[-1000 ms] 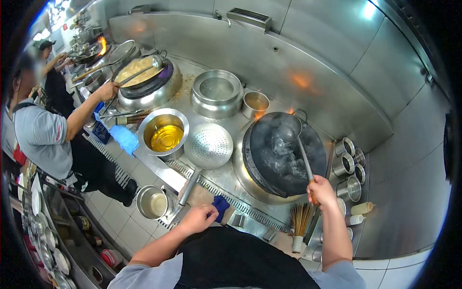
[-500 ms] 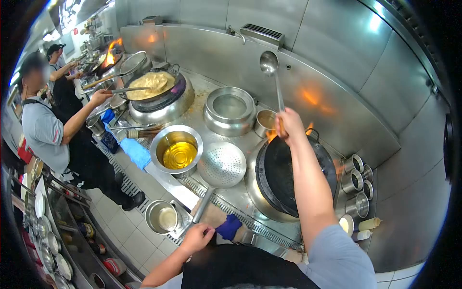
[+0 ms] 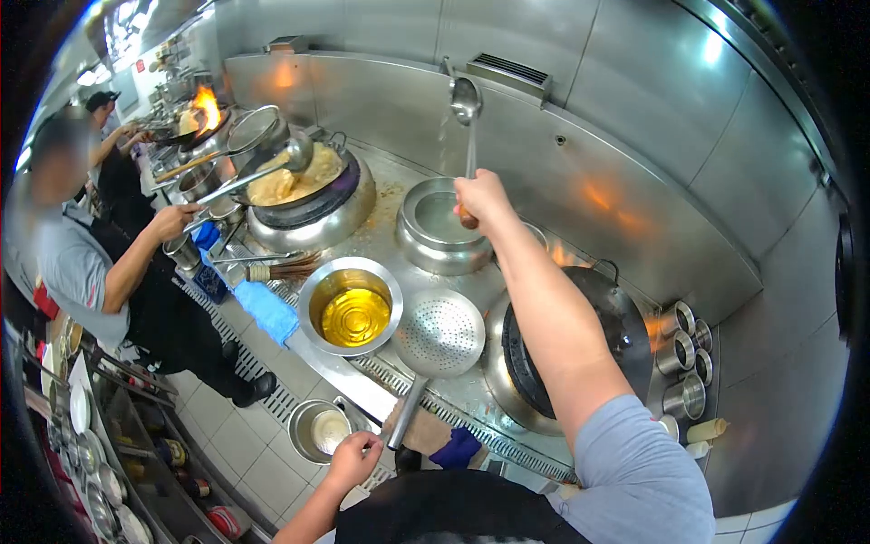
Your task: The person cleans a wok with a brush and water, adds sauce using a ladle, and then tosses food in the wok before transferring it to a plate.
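My right hand point(image 3: 483, 199) is closed around the wooden grip of a steel ladle point(image 3: 466, 102), arm stretched out over the stove. The ladle's bowl is up against the wall tap point(image 3: 446, 65), and a thin stream of water falls beside it. Below is a steel pot of water point(image 3: 430, 258). My forearm partly hides a black wok point(image 3: 625, 313) on the right burner. My left hand point(image 3: 355, 460) is held low with fingers curled and nothing visible in it. Close to it are the handle of a perforated strainer point(image 3: 439, 331) and a steel pot point(image 3: 304, 426) with pale contents.
A pot of golden oil point(image 3: 352, 272) stands left of the strainer. Purple cloth point(image 3: 458, 449) and blue cloth point(image 3: 265, 310) lie along the front edge. Several steel cups point(image 3: 675, 354) line the right side. A co-worker point(image 3: 72, 263) at left holds another ladle over a food-filled wok.
My right hand has carried the ladle leftward from above the wok to the tap, where water now runs. Flames around my wok no longer show. The co-worker's ladle has turned and lifted.
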A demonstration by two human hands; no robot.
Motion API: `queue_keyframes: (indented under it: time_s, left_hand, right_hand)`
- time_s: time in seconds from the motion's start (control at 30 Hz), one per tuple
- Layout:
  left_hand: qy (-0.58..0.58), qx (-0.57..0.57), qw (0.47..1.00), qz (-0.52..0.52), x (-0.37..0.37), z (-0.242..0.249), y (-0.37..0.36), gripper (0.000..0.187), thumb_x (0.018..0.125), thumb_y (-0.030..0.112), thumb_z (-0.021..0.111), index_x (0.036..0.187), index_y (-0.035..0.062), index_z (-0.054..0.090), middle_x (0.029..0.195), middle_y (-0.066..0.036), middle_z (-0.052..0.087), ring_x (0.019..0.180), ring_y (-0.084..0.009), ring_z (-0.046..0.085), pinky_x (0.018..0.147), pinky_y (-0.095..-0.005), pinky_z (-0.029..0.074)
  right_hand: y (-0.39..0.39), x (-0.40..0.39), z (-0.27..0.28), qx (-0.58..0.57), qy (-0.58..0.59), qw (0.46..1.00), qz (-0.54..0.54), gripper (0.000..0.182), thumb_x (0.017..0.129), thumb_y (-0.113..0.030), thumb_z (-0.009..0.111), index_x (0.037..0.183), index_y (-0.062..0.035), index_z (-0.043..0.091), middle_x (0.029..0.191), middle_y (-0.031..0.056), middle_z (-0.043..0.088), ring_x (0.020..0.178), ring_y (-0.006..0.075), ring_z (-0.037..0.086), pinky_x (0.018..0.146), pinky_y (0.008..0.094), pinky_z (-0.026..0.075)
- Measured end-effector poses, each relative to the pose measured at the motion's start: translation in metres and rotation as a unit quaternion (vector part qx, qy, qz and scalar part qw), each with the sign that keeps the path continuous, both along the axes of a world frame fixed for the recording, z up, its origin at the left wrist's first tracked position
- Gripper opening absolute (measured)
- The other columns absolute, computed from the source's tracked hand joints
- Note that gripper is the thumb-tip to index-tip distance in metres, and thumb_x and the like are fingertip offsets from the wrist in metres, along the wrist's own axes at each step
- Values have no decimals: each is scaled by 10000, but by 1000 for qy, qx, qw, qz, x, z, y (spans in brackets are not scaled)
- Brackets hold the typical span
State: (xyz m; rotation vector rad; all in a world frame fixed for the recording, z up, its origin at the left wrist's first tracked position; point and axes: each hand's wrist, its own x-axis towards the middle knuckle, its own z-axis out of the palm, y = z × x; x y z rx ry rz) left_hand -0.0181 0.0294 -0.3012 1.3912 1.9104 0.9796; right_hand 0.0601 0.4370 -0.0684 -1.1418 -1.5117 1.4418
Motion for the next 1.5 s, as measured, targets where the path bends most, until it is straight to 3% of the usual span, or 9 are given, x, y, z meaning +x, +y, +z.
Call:
queue_keyframes:
  time_s: [0.33, 0.6, 0.87, 1.0, 1.1, 1.27, 1.33, 1.37, 1.5]
  left_hand:
    - [-18, 52, 998, -17, -7, 11, 43, 110, 808, 115, 619, 820, 6, 622, 788, -141, 621, 736, -276, 617, 671, -353, 484]
    - [-34, 35, 990, -130, 43, -3, 53, 76, 805, 83, 621, 807, 7, 612, 761, -123, 622, 719, -249, 618, 673, -333, 484]
    - [23, 60, 955, -288, 151, 42, 101, 110, 824, 116, 605, 813, 7, 598, 806, -141, 614, 792, -295, 601, 718, -365, 470]
    - [64, 124, 923, -359, 210, 64, 117, 105, 807, 121, 613, 811, 16, 606, 817, -146, 615, 812, -319, 595, 730, -380, 471]
    - [76, 166, 907, -380, 245, 71, 116, 101, 797, 120, 616, 813, 21, 605, 812, -137, 614, 809, -322, 592, 731, -390, 470]
    - [87, 151, 916, -362, 273, 76, 101, 93, 802, 115, 612, 820, 24, 603, 804, -128, 610, 816, -309, 594, 739, -379, 469]
    - [94, 145, 914, -368, 274, 73, 94, 99, 790, 118, 618, 824, 29, 592, 801, -119, 616, 803, -309, 597, 729, -390, 467]
    - [111, 111, 919, -361, 272, 69, 92, 123, 785, 130, 621, 849, 28, 601, 830, -127, 615, 846, -315, 591, 766, -392, 468]
    - [258, 44, 942, -208, 238, 30, 80, 345, 759, 217, 650, 1015, -5, 581, 977, -189, 591, 968, -360, 555, 866, -421, 447]
  right_hand:
    - [-41, 131, -35, 114, -153, 979, -78, 425, 793, -92, 508, 1215, -44, 491, 600, 77, 534, 399, 176, 517, 365, 309, 402]
    - [-246, 380, -75, 7, -169, 948, -270, 597, 801, -24, 508, 1381, -27, 366, 621, 14, 485, 391, 98, 451, 382, 247, 378]
    - [-409, 487, -171, -117, -213, 894, -376, 599, 781, -27, 492, 1370, -33, 383, 617, 22, 500, 423, 91, 468, 403, 256, 403]
    - [-442, 518, -260, -69, -305, 879, -361, 583, 809, -68, 498, 1375, -29, 362, 666, 89, 565, 482, 187, 552, 466, 337, 462]
    - [-445, 512, -274, -92, -544, 791, -265, 558, 893, -217, 491, 1390, -45, 302, 888, 237, 616, 786, 381, 610, 684, 471, 484]
    - [-431, 524, -272, -77, -567, 779, -258, 492, 913, -273, 478, 1341, -42, 400, 1028, 223, 547, 883, 395, 577, 748, 469, 471]
    - [-418, 522, -271, 139, -588, 752, -264, 500, 878, -272, 542, 1299, -24, 437, 964, 211, 536, 789, 380, 581, 709, 457, 484]
    - [-409, 514, -259, 5, -575, 794, -195, 609, 832, -309, 598, 1333, -23, 404, 1018, 231, 539, 874, 386, 590, 768, 449, 480]
    - [-398, 493, -254, -139, -595, 787, -82, 739, 778, -273, 625, 1403, -38, 309, 1154, 235, 541, 996, 398, 590, 853, 413, 476]
